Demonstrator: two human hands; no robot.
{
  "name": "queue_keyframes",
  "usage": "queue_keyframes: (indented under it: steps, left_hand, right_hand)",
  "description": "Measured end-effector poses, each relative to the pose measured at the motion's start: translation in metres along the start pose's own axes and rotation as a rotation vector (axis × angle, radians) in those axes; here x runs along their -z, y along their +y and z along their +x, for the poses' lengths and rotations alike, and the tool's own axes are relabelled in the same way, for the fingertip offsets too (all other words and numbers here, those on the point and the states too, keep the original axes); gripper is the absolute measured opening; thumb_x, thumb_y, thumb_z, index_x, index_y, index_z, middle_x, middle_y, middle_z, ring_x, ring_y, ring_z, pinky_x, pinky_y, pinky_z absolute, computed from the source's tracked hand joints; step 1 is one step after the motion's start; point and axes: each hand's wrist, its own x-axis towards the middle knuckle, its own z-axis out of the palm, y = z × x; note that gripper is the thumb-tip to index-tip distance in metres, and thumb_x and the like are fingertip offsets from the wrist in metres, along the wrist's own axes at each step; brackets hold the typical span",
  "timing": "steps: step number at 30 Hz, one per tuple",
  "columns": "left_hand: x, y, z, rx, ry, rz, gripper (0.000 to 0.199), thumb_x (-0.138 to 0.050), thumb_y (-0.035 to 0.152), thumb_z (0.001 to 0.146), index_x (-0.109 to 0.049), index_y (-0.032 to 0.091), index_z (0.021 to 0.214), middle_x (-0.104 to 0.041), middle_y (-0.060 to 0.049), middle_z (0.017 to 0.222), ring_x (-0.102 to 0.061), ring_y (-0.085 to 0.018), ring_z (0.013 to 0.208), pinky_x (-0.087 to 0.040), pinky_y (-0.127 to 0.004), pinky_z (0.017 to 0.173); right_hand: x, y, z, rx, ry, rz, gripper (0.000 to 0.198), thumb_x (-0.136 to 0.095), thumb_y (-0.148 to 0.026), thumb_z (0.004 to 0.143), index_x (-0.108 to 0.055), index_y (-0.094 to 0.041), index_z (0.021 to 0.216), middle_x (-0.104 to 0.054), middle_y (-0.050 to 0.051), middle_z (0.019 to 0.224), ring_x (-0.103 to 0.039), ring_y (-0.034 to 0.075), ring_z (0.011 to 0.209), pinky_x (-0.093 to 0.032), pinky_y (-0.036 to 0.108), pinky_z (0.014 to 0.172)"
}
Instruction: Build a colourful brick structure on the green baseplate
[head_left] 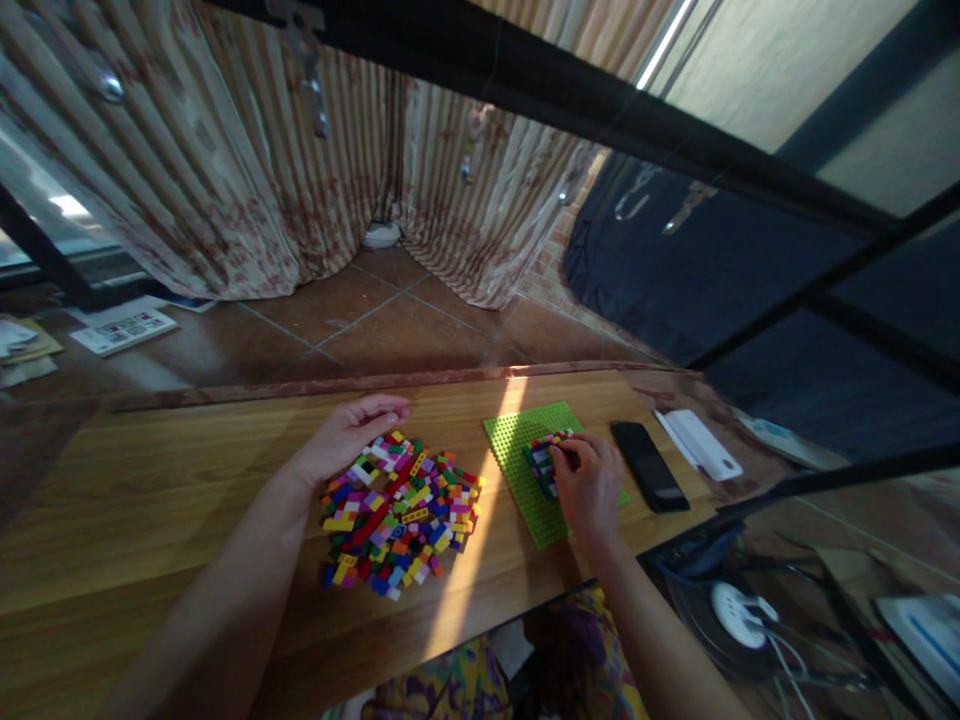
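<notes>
A green studded baseplate (551,525) lies on the wooden table, and a small block of multicoloured toy bricks (541,470) stands on it. My right hand (589,480) is over the plate, thumb and fingertips pinched together at the top of that brick build. Whatever is between those fingertips is too small and covered to make out. To the left spreads a heap of loose toy bricks (405,520) in many colours. My left hand (356,432) hovers by the heap's upper left edge, fingers stretched out and loosely curved, with nothing visible in it.
A black smartphone (649,467) lies right of the baseplate, with a white object (697,443) beyond it. A dark metal bar with hanging hooks (480,50) crosses above. Below right is a white power strip (739,613) with cables. The table's front edge borders my lap.
</notes>
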Motion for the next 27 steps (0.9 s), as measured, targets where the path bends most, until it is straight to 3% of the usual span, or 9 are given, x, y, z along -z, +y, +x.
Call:
queue_keyframes:
  steps: [19,27]
  left_hand:
    - [-0.0007,0.0013,-0.0019,0.004,0.013,0.015,0.044,-0.068,0.048,0.078,-0.065,0.020,0.112,-0.071,-0.008,0.113,-0.065,-0.022,0.106,-0.048,-0.038,0.098]
    - [0.0006,-0.0011,-0.0009,0.006,0.006,0.021,0.046,-0.067,0.048,0.079,-0.064,0.020,0.115,-0.070,-0.008,0.115,-0.064,-0.023,0.108,-0.047,-0.040,0.099]
  right_hand:
    - [0.0011,-0.0008,-0.0048,0.034,-0.015,0.009,0.020,-0.057,-0.034,0.088,-0.069,-0.019,0.085,-0.066,0.008,0.099,-0.056,0.022,0.094,-0.042,0.038,0.086]
    - [0.0007,-0.0008,-0.0061,0.036,0.042,0.014,0.022,-0.057,-0.033,0.088,-0.072,-0.019,0.082,-0.065,0.009,0.100,-0.054,0.022,0.092,-0.044,0.037,0.082]
